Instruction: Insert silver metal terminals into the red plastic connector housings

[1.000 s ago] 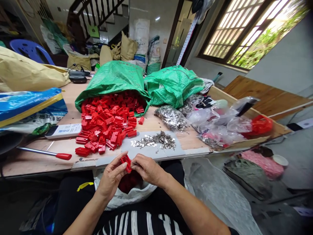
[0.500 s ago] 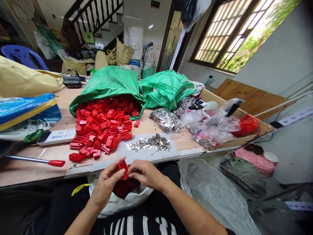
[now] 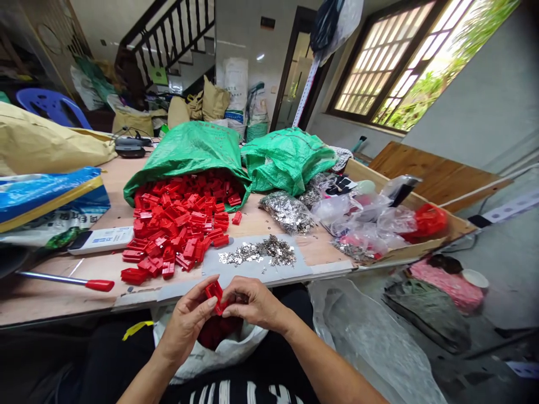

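Observation:
A red plastic part is pinched between the thumb and fingers of my left hand. My right hand is closed at the part's right side, its fingertips against it; anything small inside those fingers is hidden. Below both hands, an open white sack holds red parts. Beyond them, small silvery metal pieces lie on a grey sheet. A large heap of red parts spills from a green sack on the table.
A red-handled tool and a white box lie at the left. Behind the metal pieces are a clear bag of metal pieces and another green sack. A wooden tray of plastic bags stands right.
The view has shifted slightly, so the scene sits a little lower. My right fingers now sit closer around the red part, which my left hand still holds.

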Demonstrator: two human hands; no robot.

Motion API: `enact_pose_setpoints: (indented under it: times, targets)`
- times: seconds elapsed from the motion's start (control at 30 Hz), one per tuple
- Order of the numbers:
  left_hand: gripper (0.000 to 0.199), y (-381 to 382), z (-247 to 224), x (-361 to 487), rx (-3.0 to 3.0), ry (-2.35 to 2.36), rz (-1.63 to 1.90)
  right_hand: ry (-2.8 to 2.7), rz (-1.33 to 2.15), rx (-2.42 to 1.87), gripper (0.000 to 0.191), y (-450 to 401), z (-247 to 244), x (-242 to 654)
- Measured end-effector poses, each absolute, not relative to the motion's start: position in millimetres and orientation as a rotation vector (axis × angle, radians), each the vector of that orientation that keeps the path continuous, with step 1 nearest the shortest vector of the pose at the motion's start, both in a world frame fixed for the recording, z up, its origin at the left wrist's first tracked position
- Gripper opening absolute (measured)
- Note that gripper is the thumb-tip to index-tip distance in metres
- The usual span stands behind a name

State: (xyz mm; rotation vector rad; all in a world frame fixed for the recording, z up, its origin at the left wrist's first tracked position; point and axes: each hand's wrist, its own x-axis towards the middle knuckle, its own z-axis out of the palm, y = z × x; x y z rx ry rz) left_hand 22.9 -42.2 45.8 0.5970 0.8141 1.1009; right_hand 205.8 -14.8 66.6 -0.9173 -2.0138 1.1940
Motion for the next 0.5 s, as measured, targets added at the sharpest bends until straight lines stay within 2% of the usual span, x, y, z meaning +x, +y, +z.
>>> enact_pose_setpoints:
  times: [0.13, 0.2, 0.33, 0.5]
  targets:
    - [0.057, -37.2, 41.8, 21.7, 0.665, 0.853, 1.129, -1.924, 1.254, -1.013, 0.035, -13.0, 63.6, 207.2]
    - [0.058, -30.9, 37.7, 19.1, 0.774, 0.891, 1.159, -1.951, 1.151, -1.062, 0.032, -9.1, 61.1, 208.6]
    - [0.046, -14.3, 25.0, 10.9, 1.09, 1.043, 1.19, -2.087, 0.888, -1.162, 0.029, 0.8, 53.3, 210.3]
    - [0.031, -0.4, 12.7, 4.4, 1.556, 1.287, 1.159, -2.2, 0.817, -1.258, 0.026, 6.7, 44.9, 208.1]
